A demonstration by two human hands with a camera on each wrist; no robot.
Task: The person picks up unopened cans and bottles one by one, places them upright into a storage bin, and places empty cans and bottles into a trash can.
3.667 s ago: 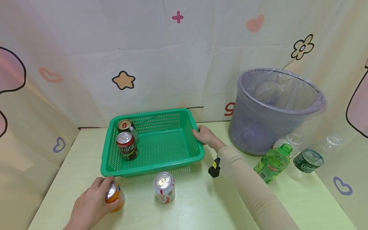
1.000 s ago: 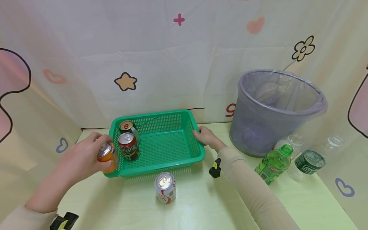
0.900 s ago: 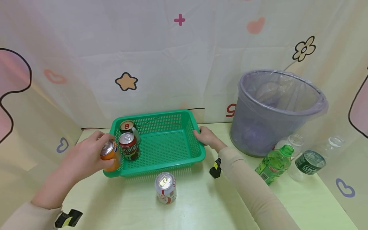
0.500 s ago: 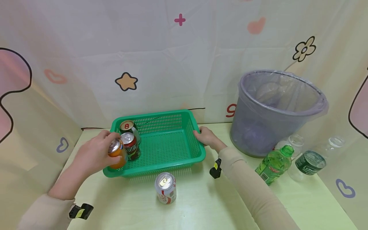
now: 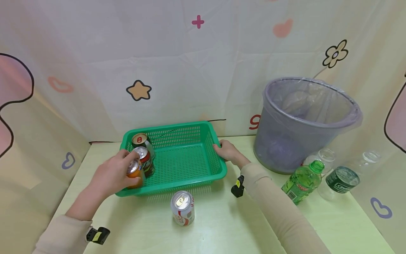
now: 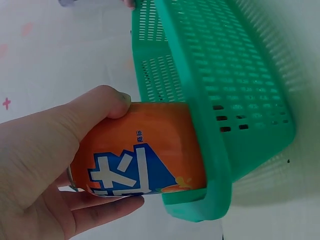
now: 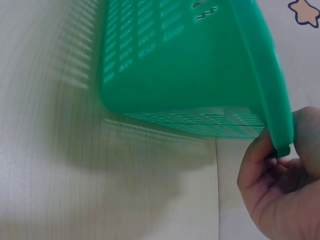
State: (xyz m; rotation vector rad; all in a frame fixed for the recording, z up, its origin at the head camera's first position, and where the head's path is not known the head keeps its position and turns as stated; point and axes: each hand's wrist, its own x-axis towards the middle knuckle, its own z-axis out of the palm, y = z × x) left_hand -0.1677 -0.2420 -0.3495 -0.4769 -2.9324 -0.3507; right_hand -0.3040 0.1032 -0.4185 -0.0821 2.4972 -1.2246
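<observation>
At the far left, a sleeve (image 5: 60, 233) runs off the bottom edge of the head view. Beyond its cuff, the left hand (image 5: 112, 173) grips an orange can (image 5: 135, 175), thumb on one side and fingers on the other. The can is inside the front left corner of the green basket (image 5: 177, 186); in the left wrist view its lower end disappears behind the rim, so whether it touches the basket floor cannot be told. Half a second ago it was a little farther left and higher; in the oldest frame it was outside, in front of the basket. The hand and orange can now cover part of a dark red can (image 5: 147, 165), which in turn partly hides another can (image 5: 140, 140) behind it.

A white can (image 5: 183, 208) stands upright on the counter (image 5: 222, 225), in front of the basket. The right hand (image 5: 227, 150) holds the basket's right rim, fingers curled beneath it, as in the earlier frames; the right wrist view cuts this hand off. Farther right are a lined bin (image 5: 282, 141), a green bottle (image 5: 302, 180), a clear bottle (image 5: 342, 179) with a dark label, and another bottle (image 5: 326, 157), mostly hidden behind the green one.
</observation>
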